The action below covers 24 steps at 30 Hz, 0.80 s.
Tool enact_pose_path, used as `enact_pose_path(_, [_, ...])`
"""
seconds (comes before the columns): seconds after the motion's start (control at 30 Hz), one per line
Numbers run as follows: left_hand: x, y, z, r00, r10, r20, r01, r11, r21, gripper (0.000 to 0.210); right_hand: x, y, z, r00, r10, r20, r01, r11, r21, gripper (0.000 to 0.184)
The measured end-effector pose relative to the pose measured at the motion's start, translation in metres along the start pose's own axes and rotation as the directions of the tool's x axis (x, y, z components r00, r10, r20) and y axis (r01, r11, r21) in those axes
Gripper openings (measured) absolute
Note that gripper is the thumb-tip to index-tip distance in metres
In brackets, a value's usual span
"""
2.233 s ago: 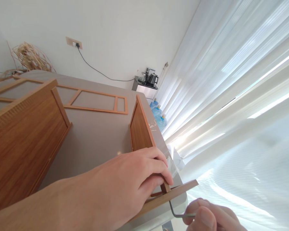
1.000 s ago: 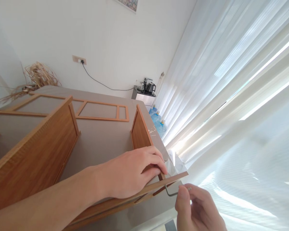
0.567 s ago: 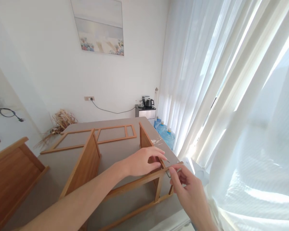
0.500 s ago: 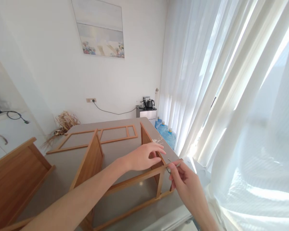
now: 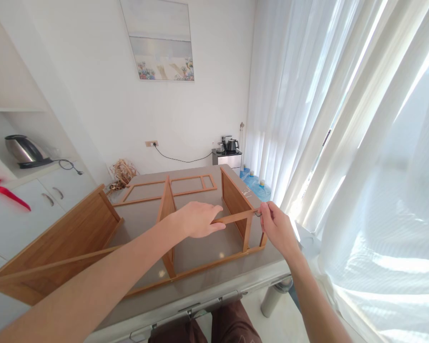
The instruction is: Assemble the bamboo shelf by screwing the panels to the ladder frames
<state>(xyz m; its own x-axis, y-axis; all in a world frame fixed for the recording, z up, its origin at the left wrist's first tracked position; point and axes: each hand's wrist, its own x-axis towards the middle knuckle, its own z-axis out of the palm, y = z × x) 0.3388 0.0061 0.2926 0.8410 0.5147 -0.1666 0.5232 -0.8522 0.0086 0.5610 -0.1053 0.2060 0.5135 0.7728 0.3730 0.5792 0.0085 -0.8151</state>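
Note:
A wooden shelf unit (image 5: 232, 218) lies on its side, its upright panels joined by long rails. My left hand (image 5: 200, 220) is closed around its upper rail, thumb on the near side and fingers over the far side. At the right end of that rail, my right hand (image 5: 276, 223) pinches a small bent metal tool (image 5: 258, 214), seemingly a hex key, against the corner. Most of the tool is hidden by the fingers. The right panel (image 5: 238, 197) meets the rail just left of this hand.
A flat wooden frame (image 5: 157, 185) lies at the back of the grey table (image 5: 203, 255). Dried plants (image 5: 123, 172) stand behind its left end. White curtains (image 5: 329, 119) hang at right. A metal bin (image 5: 274, 297) stands below the table's front edge.
My view has tilted down and turned left, bringing in a kettle and my legs. My left hand, open above the rail before, has moved left and closed on it. My right hand stays at the corner.

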Motion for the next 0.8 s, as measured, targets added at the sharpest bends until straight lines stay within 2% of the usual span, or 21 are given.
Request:
enact_pose_path(0.3, [-0.007, 0.001, 0.032, 0.995, 0.035, -0.089, -0.027, 0.995, 0.092, 0.052, -0.008, 0.004, 0.004, 0.998, 0.038, -0.049, -0.031, 0.991, 0.13, 0.053])
enact_pose_path(0.53, [-0.007, 0.001, 0.033, 0.994, 0.032, -0.103, -0.021, 0.995, 0.098, 0.054, -0.011, 0.004, 0.011, 0.996, 0.079, -0.05, -0.06, 0.954, 0.295, 0.05])
enact_pose_path(0.7, [-0.007, -0.001, 0.032, 0.995, 0.02, -0.098, -0.012, 0.997, 0.082, 0.056, -0.014, 0.01, 0.004, 0.981, 0.141, -0.134, -0.073, 0.906, 0.417, 0.051])
enact_pose_path(0.8, [-0.007, -0.002, 0.03, 0.996, 0.021, -0.082, -0.016, 0.998, 0.062, 0.057, -0.024, 0.02, 0.0, 0.981, 0.175, -0.083, -0.119, 0.882, 0.456, 0.05])
